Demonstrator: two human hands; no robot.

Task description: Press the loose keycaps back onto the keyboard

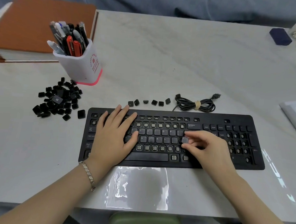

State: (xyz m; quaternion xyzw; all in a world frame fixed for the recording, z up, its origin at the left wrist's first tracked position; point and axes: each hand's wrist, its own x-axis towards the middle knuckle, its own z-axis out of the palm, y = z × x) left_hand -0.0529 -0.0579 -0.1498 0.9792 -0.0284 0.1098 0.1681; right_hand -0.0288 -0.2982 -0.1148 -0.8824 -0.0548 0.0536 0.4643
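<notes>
A black keyboard (pixel 244 118) lies across the table with many keys bare, showing grey switch stems in the number row, the bottom letter row and the numpad. My left hand (pixel 113 135) rests flat on the keyboard's left half, fingers straight. My right hand (pixel 204 147) pinches one black keycap (pixel 185 140) between thumb and fingers, just above the right end of the home row. A pile of loose keycaps (pixel 58 98) lies left of the keyboard. A row of several more keycaps (pixel 149 102) sits just behind its top edge.
A white pen holder (pixel 81 66) full of pens stands behind the pile, with a brown binder (pixel 29 24) behind it. The coiled keyboard cable (pixel 194 104) lies behind the keyboard. A clear plastic bag (pixel 138 187) lies at the table's front edge. A dark blue box (pixel 280 36) sits far right.
</notes>
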